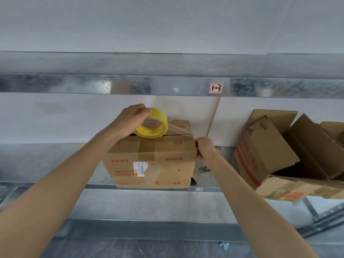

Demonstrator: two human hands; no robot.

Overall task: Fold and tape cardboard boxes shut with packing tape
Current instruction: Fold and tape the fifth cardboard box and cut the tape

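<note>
Shelf (55, 161): galvanised metal, wall behind it; the beam above carries a red-bordered label (216, 88).
Left hand (130, 118): raised over the box's top left, fingers curled round the tape roll's rim.
Tape roll (160, 116): yellow, tilted, open core facing the viewer; lower edge touching the box top.
Box (149, 161): on the shelf at centre, front overhanging the edge; long axis runs left to right along the shelf, printed side and shipping label facing out.
Tape strip (179, 128): clear, stretched from the roll rightward across the top flaps.
Right hand (204, 148): at the box's upper right corner, fingers pinched on the strip's end.
Scissors (203, 169): lying on the shelf, partly hidden by the right wrist.
Open boxes (266, 151): heaped at far right, flaps up, apart from the work.
</note>
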